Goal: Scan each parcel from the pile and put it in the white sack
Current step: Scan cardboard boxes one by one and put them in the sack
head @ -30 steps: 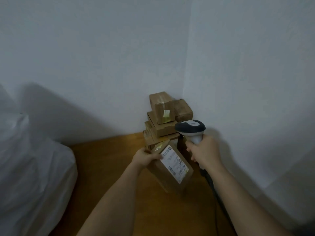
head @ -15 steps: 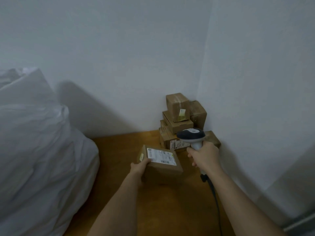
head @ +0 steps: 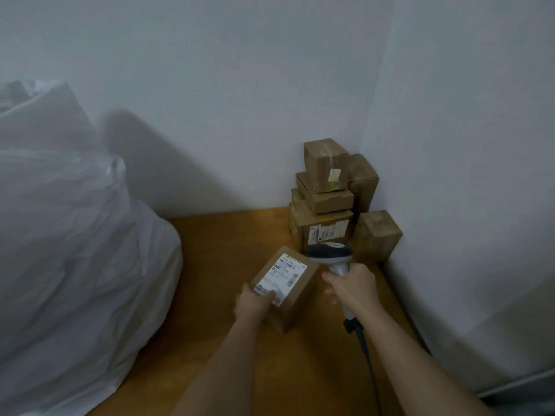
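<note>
My left hand (head: 254, 302) grips a brown cardboard parcel (head: 295, 291) by its near corner, thumb on the white shipping label that faces up. My right hand (head: 354, 288) holds the handle of a grey and white barcode scanner (head: 330, 254); its head hangs just right of the parcel's far end. A pile of brown parcels (head: 326, 202) is stacked in the corner of the walls behind the scanner. The big white sack (head: 69, 250) bulges at the left, beside the wooden floor (head: 216, 253).
White walls close off the back and the right side. A single upright parcel (head: 379, 235) stands against the right wall next to the pile. The scanner's dark cable (head: 368, 358) trails down under my right forearm.
The parcel has come away from the pile toward me and turned so its label faces up. The view has swung left, bringing more of the white sack in. The scanner stays in my right hand.
</note>
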